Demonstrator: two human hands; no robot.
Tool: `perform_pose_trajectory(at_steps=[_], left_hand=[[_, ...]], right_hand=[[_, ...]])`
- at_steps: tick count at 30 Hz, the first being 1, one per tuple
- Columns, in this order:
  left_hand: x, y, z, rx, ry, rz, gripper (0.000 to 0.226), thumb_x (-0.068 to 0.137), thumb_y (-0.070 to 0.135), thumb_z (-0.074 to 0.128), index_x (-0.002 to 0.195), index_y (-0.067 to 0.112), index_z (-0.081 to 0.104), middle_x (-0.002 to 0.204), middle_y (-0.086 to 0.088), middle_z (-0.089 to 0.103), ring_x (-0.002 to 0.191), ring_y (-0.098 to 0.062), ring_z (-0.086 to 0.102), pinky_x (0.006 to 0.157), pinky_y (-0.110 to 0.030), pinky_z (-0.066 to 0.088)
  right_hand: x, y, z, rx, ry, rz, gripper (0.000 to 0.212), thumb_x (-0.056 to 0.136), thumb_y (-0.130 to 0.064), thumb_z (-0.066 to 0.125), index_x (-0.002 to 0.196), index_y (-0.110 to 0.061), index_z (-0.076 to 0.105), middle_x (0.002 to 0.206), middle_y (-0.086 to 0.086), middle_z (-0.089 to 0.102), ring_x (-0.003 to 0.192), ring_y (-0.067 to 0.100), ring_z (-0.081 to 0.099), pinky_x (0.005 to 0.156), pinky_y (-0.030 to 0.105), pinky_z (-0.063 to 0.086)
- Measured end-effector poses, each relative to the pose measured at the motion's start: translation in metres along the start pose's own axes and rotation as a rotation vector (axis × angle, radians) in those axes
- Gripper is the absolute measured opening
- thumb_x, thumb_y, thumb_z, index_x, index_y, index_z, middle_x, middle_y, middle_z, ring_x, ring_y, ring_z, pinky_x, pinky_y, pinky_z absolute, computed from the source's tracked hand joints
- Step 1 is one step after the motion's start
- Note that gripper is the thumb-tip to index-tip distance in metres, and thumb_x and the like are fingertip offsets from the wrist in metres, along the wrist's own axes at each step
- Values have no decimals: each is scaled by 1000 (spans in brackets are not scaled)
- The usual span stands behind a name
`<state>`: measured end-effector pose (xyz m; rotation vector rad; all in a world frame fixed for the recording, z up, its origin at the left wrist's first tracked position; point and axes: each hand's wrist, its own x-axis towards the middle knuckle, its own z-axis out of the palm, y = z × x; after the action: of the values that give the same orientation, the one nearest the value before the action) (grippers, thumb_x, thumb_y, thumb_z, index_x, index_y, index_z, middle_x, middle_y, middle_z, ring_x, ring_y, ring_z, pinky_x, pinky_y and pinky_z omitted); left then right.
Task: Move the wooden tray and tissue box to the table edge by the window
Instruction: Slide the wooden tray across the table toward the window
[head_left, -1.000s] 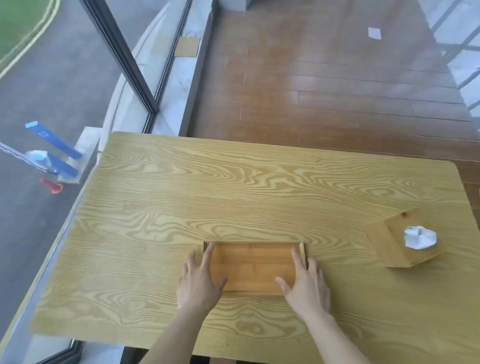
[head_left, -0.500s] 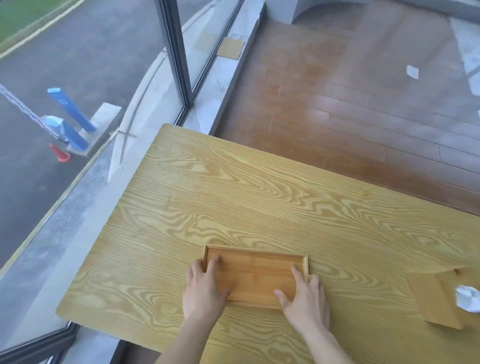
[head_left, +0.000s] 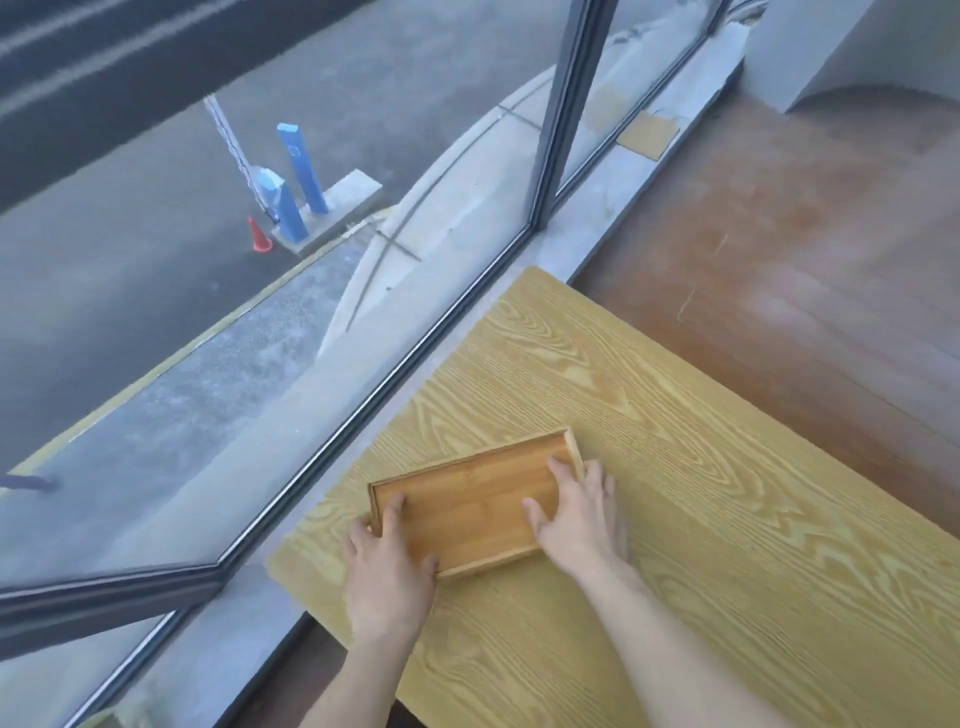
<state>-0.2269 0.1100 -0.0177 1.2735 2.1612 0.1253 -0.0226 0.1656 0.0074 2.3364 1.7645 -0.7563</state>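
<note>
The shallow wooden tray (head_left: 472, 501) lies flat on the light wood-grain table (head_left: 727, 545), close to the table's window-side edge. My left hand (head_left: 387, 566) grips the tray's near-left corner, with a finger over the rim and the thumb along the near side. My right hand (head_left: 579, 517) holds the tray's right end, thumb inside and fingers over the rim. The tissue box is out of view.
A large window with a dark frame (head_left: 550, 130) and a grey sill (head_left: 332, 452) runs along the table's left edge. Brown wooden floor (head_left: 805, 249) lies beyond the table's far side. A street shows outside the glass.
The tray has moved left across the table with both hands, from near the middle to beside the window edge. The view swung left and the tissue box left the frame.
</note>
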Motion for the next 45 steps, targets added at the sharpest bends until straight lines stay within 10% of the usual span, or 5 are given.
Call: perform_pose_trajectory(at_steps=[12,18,25,45], left_hand=[[17,-19,-2,3,29,-103,89,79,64,68,152,42,22,120,-2,42,119,-23,46,87,-38,53],[22,-21,-8,178,183,103,81,68,67,72,139,33,52,107,-3,53,99,-27,50,89,-41,39],[29,-15,11,184,41,371,78,80,62,60,150,33,42,154,-5,42,145,-32,33,122,-47,20],[58,-8,3,175,61,345,76,85,63,60,152,35,37,161,-3,35,151,-29,24,123,-46,26]], right_hand=[[80,-81,-10,-23,-50,-254,66,92,-54,65,150,-29,48,165,12,33,149,35,30,121,51,32],[53,-74,6,-93,-87,-378,70,93,-53,64,155,-31,40,169,9,25,157,28,17,127,47,21],[43,-62,10,-193,-181,-388,92,81,-68,70,158,-36,32,174,4,8,160,26,2,128,46,13],[64,-85,12,-172,-213,-365,97,86,-53,73,163,-32,17,174,4,-12,159,25,-14,129,43,8]])
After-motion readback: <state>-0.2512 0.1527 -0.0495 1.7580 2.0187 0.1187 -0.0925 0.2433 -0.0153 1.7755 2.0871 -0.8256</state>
